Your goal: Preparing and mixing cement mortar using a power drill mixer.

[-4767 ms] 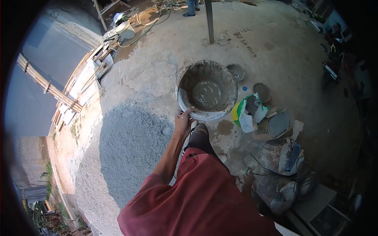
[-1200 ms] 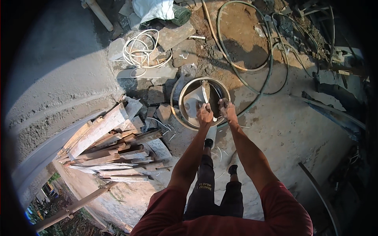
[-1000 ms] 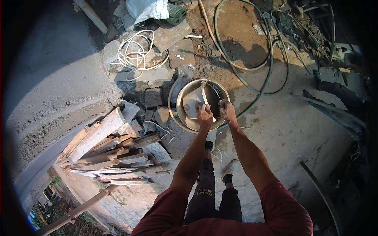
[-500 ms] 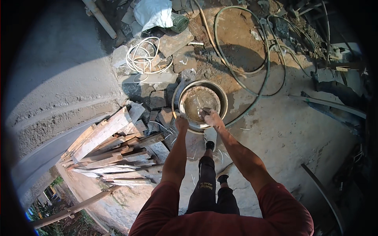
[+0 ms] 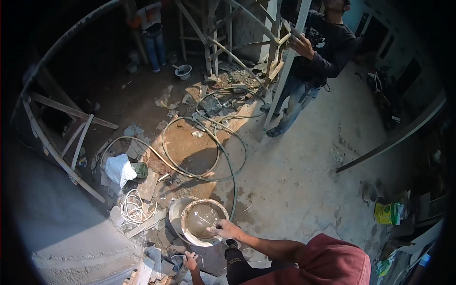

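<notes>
At the lower centre of the head view, on the ground, stands one round, pale-rimmed bucket (image 5: 202, 243) holding murky brown water (image 5: 198, 217). It overlaps a second round vessel, a wide pale basin (image 5: 175, 211), hiding much of it. Two bare hands are near. The right hand (image 5: 225, 229) lies over the bucket's right rim with fingers curled inward; I cannot tell whether it grips the rim or something in the water. The left hand (image 5: 191, 261) is released, fingers loosely bent, apart from the bucket at its lower left.

Beyond the bucket, a green hose (image 5: 235, 190) loops across bare earth. To the left lie one coil of white cable (image 5: 124, 205), one white sack (image 5: 118, 168) and, touching it, one dark green roll (image 5: 140, 170). Wooden scraps (image 5: 156, 261) crowd the lower edge. Two other people are farther off: one in dark sleeves (image 5: 332, 52) at upper right, holding a long pale post (image 5: 287, 71), and one in blue jeans (image 5: 154, 45) at upper left, near one white tub (image 5: 184, 75).
</notes>
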Demonstrator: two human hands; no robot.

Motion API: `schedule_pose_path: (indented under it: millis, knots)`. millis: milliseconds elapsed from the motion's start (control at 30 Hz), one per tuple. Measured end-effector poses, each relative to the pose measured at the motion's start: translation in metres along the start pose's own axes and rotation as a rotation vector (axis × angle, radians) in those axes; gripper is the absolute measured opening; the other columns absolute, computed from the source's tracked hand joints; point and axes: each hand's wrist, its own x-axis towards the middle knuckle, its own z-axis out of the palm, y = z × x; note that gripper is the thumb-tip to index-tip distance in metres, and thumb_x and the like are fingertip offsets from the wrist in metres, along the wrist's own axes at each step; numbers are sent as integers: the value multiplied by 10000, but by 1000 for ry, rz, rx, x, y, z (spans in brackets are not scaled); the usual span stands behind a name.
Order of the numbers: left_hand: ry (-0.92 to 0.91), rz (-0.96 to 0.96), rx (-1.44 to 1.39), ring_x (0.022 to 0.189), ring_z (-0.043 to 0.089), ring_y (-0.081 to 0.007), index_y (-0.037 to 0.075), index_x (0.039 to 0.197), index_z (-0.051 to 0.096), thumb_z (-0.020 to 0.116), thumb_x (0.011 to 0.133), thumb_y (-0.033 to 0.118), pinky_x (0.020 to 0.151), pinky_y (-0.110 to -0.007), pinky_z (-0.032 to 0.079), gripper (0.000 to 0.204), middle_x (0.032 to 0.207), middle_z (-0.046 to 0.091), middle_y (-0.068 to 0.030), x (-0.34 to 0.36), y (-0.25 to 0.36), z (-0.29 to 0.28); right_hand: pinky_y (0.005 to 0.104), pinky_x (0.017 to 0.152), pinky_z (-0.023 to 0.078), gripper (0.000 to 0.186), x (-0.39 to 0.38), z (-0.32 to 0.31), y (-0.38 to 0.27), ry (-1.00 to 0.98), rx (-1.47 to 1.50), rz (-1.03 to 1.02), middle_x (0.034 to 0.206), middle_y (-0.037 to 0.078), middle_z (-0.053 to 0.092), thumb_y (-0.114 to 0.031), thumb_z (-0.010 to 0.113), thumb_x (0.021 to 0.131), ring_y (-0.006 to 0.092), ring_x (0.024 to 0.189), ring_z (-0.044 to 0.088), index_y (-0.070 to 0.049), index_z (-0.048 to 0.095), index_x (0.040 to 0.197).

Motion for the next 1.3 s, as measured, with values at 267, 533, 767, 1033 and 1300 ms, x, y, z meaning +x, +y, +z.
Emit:
schedule_pose_path:
  millis: [267,533,767,1033,1300]
  knots:
    - [-564,-55,746,968,705,-315,13,1359,545,567,1036,372,644,-423,586,484,1122,692,-167,-164,-14,39,367,555,398,549,-258,-172,66,334,157,-38,596,-8,440,-471,737,931,104,595,428,-41,527,663]
    - [-1005,-93,995,985,687,-307,56,1322,568,589,1015,336,739,-433,587,416,1165,694,-127,-336,-62,279,421,571,432,582,-515,-275,241,1136,186,242,661,154,607,-552,736,867,270,596,566,-3,618,716]
    - [-1167,356,1123,788,693,-199,69,1178,678,673,933,374,627,-386,608,392,983,707,-81,-497,-71,486,300,505,342,477,-741,-336,405,1616,568,273,585,-30,486,-294,727,969,72,556,403,-66,503,615]
    - [-923,660,1299,787,739,-305,35,1037,686,558,924,285,656,-485,617,303,848,719,-191,-626,-95,646,366,591,489,579,-951,-386,547,1930,721,807,658,85,624,-506,675,968,169,596,582,8,597,716]
    - [-1048,1345,1659,1206,611,-483,14,1258,569,655,817,198,963,-537,542,486,1272,618,-277,-938,-194,823,384,616,498,624,-1181,-403,582,2204,717,1369,684,105,646,-562,664,953,186,620,604,27,638,749]
